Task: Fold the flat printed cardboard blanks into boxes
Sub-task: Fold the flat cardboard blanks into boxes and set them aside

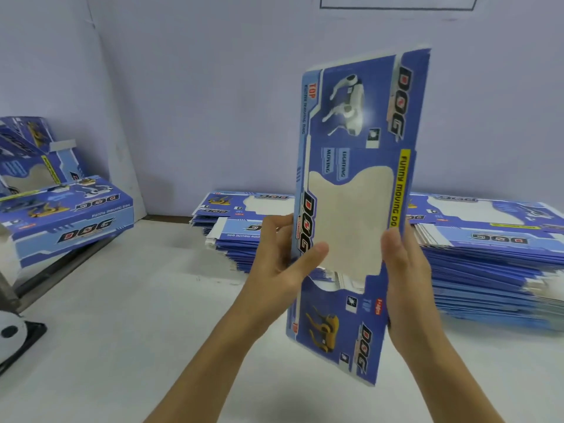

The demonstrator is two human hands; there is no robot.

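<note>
Fingers (276, 230) of the left hand (282, 257) curled round the left edge of a flat printed blank (357, 190), thumb pressed on the front near the pale window cutout; fingers (393, 251) of the right hand (406, 270) lay fairly straight along the right edge, thumb not visible, so whether it pinched or only pressed flat could not be told. Blank was held up in the air between both hands, above the counter (122, 331), long axis running up and down with a slight tilt, top end leaning right and away. Both hands sat at about mid-height of the blank, one on each long edge, neither clearly nearer. Blank looked still flat, no panel raised yet, so folding seemed only about to start; likely next move was pushing the two long edges toward each other to pop it open, which would turn on the hands being opposite one another across the short axis. Behind the blank lay a stack of flat blanks (238, 239) and a second, larger stack (488, 270) to the right, both well behind the hands. Finished box (70, 215) sat far left with another box (33, 148) behind it. Open counter lay below and left of the hands; bottom end of the blank hung above it, gap unclear.
</note>
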